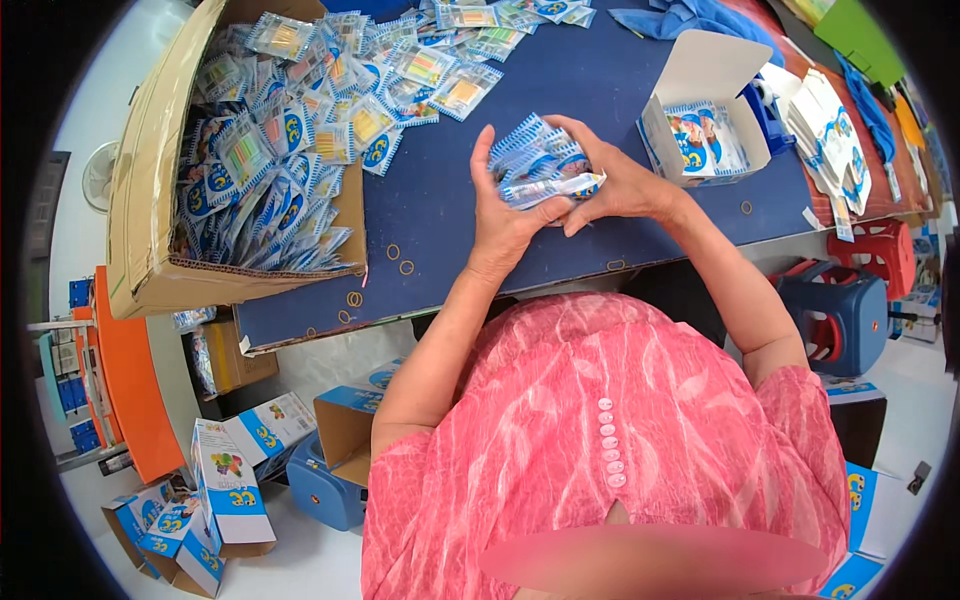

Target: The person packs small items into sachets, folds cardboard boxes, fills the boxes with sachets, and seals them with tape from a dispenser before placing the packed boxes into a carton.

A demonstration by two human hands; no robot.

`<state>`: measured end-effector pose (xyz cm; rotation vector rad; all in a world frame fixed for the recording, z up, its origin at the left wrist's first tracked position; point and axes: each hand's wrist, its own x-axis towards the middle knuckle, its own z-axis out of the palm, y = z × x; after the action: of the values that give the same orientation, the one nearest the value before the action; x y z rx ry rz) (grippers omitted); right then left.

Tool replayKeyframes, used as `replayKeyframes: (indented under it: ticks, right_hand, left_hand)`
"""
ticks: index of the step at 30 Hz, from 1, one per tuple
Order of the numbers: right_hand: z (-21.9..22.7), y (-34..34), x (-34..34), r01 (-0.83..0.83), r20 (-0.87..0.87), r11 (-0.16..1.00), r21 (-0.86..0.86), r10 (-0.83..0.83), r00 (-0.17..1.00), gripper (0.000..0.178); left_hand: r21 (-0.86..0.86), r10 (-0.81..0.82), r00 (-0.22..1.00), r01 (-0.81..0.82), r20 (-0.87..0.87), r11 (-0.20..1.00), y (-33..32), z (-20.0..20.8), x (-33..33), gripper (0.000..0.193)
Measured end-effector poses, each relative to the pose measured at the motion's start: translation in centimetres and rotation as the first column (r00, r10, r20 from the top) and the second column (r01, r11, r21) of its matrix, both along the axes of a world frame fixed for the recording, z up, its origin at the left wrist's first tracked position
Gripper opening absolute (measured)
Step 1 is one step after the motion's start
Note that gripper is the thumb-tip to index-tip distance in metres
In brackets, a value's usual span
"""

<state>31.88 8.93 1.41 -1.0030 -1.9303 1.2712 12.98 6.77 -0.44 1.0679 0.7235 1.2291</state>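
Between my two hands, above the blue table, is a stack of small blue-and-white packets [540,160]. My left hand [500,215] cups the stack from the left, thumb and fingers round its side. From the right, my right hand [615,175] wraps the other side, its fingers over the far edge. To the right stands a small white box [660,145] with its lid up and similar packets inside. At the left, a big cardboard box [150,200] lies open toward the table, with a heap of loose packets [270,150] spilling out of it.
Several rubber bands [354,299] lie near the table's front edge. Flattened white cartons [830,130] and a blue cloth [700,22] are at the far right. Blue-and-white boxes [235,480] stand on the floor at left, beside a blue stool [325,485]. Another stool [840,310] is at right.
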Motion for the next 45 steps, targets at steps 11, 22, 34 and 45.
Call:
replayKeyframes:
  ticks: [11,22,34,45]
  right_hand:
    - [-1.6,-0.4,0.7,0.099,-0.058,0.995,-0.006,-0.099,0.993,0.128]
    - [-0.9,-1.1,-0.2,0.056,0.017,0.985,0.161,-0.060,0.998,0.141]
    - [-0.1,-1.1,2.6,-0.015,-0.030,0.972,0.233,0.022,0.999,0.134]
    - [4.0,-1.5,0.0,0.325,-0.038,0.741,0.587,-0.376,0.926,0.026]
  left_hand:
    - [0.408,0.027,0.974,0.068,-0.224,0.910,0.4,-0.6,0.4,0.133]
    - [0.066,-0.075,0.995,0.079,-0.058,0.995,-0.3,-0.8,1.2,0.129]
    - [0.261,0.165,0.914,-0.068,-0.372,0.963,0.1,-1.5,0.9,0.103]
    - [0.324,0.249,0.886,-0.121,-0.391,0.938,0.1,-1.3,0.9,0.098]
